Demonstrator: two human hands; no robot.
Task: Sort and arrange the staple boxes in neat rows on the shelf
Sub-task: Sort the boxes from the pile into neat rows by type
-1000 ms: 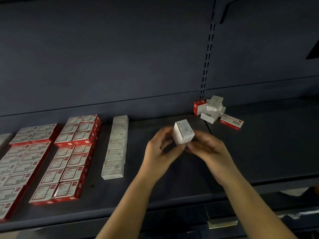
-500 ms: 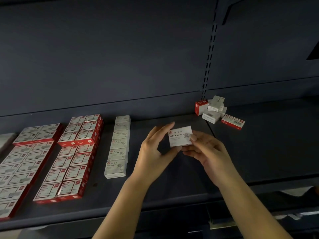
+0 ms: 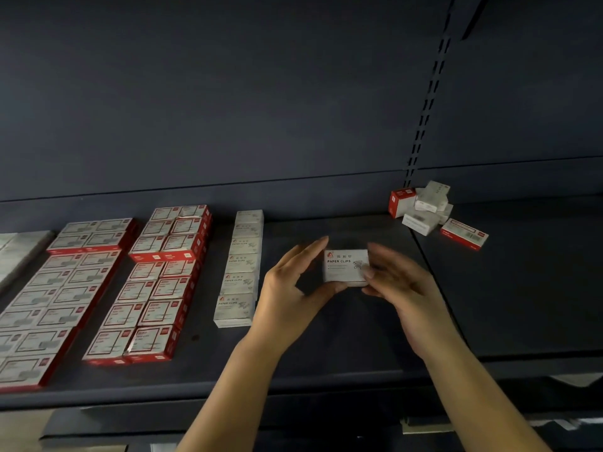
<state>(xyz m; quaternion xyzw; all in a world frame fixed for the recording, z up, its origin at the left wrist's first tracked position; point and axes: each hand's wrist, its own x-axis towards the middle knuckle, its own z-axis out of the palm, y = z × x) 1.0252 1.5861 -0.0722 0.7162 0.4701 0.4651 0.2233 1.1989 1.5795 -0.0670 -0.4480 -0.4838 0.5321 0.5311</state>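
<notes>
White box point(image 3: 346, 267) pinched label-up between left hand point(image 3: 287, 295) and right hand point(image 3: 401, 288), just right of white column point(image 3: 239, 269). Mid-placement, probably; next, starting a neighbouring column, edges flush.

held white box point(image 3: 346, 267): we can read "PAPER CLIPS" in dark caps on its face, red logo top left, small characters beside it too blurry for us
white row on the shelf point(image 3: 239, 269): same "PAPER CLIPS" print shows on the nearer boxes, fuzzier on the far ones
red-edged boxes point(image 3: 153, 282): there's print, but we can't make out a word
loose pile point(image 3: 434, 212): unreadable for us
</notes>
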